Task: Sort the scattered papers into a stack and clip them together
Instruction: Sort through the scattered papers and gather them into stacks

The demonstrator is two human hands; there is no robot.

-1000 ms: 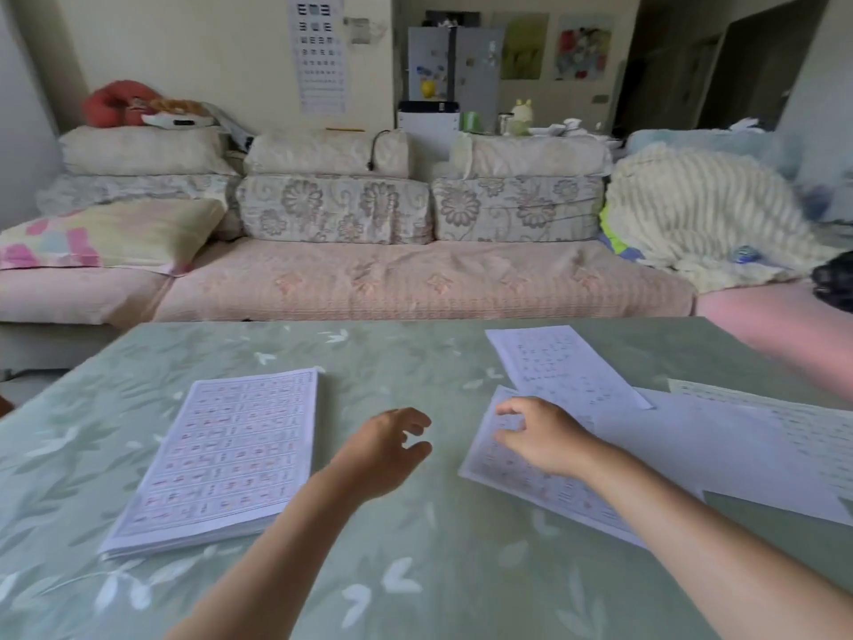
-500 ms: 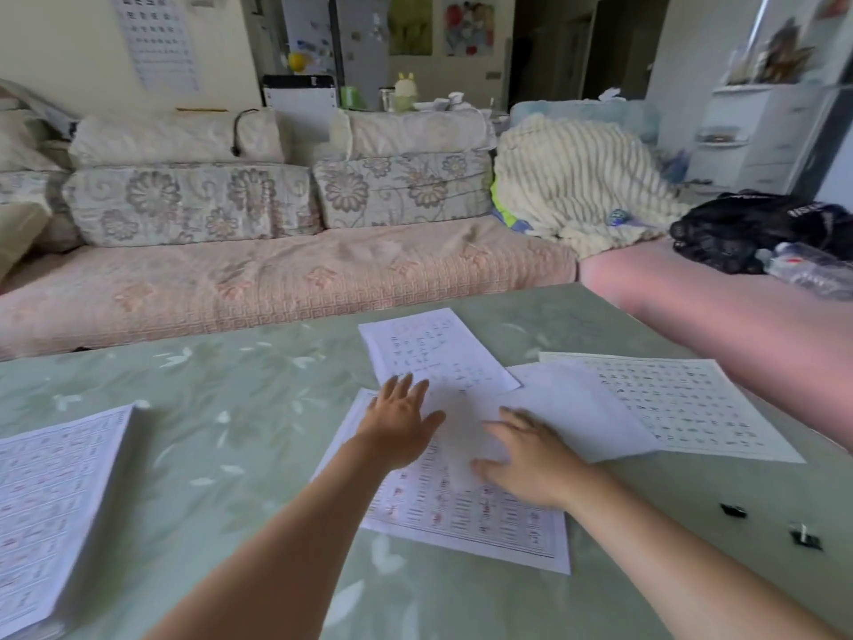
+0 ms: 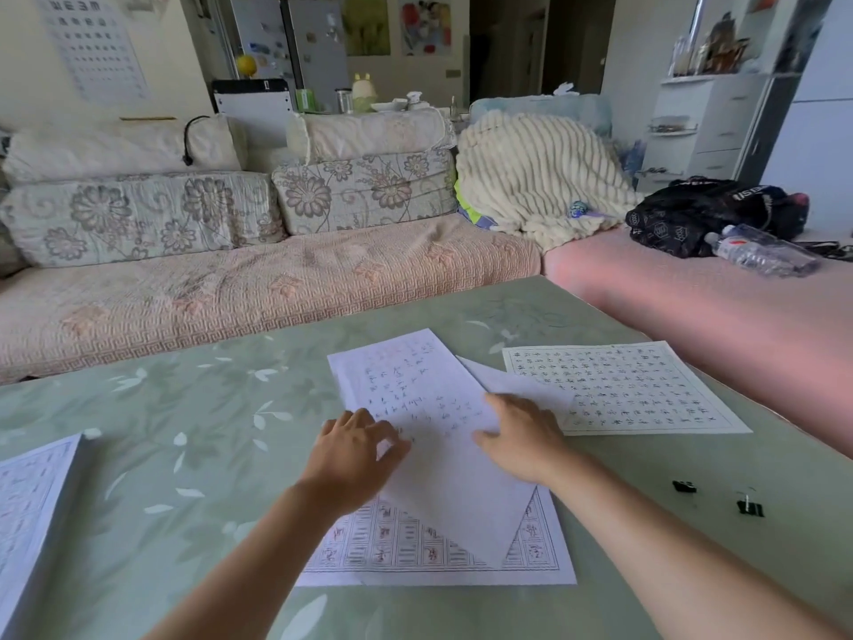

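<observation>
Several printed sheets lie on the green table [image 3: 175, 455]. A handwritten sheet [image 3: 406, 385] and a blank sheet [image 3: 461, 491] overlap a gridded sheet [image 3: 415, 552] in the middle. Both hands rest on this pile with fingers spread: my left hand [image 3: 355, 450] on its left part, my right hand [image 3: 521, 436] on the blank sheet. Another sheet of characters [image 3: 623, 385] lies to the right. A thick paper stack [image 3: 27, 510] sits at the left edge. Two black binder clips [image 3: 684, 487] [image 3: 750, 508] lie on the table at the right.
A sofa [image 3: 258, 288] with floral cushions runs along the table's far edge. A pink seat [image 3: 715, 307] borders the right side, bearing a cream blanket [image 3: 540, 177], a black bag [image 3: 706, 214] and a water bottle [image 3: 761, 251].
The view has swung right, pushing the left stack to the edge and bringing the clips into sight. Both hands moved onto the middle pile, and the blank sheet slid down over the gridded sheet.
</observation>
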